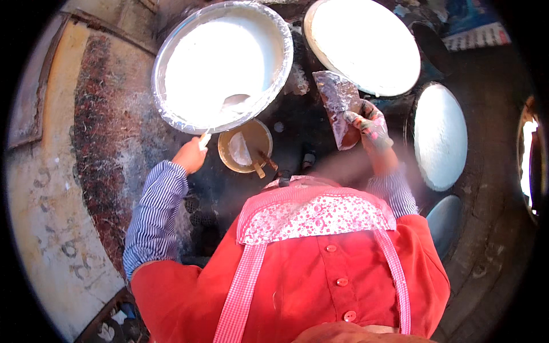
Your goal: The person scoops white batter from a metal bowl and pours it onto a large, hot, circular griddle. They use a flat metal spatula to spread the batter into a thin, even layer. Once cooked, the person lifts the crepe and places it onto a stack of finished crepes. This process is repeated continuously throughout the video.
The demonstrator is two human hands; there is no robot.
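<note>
My left hand [190, 154] is closed around a pale handle [204, 140] at the near rim of a large round basin [162, 102]. White material, washed out by glare, fills much of the basin. A greyish patch [235, 103] shows near that rim; whether it belongs to the handle, I cannot tell. In my right hand [370, 127] is a flat, dark, half-round scraper plate [337, 100], smeared with white and held between thumb and fingers. It lies just in front of a round white-topped container [366, 46]. Dark and pink smudges mark the right hand.
A smaller tan bucket [226, 158] with white material and wooden handles [261, 167] stands below the basin. More round white-topped containers [440, 137] curve down the right side, one bluish [445, 226]. A stained wall [57, 211] runs along the left.
</note>
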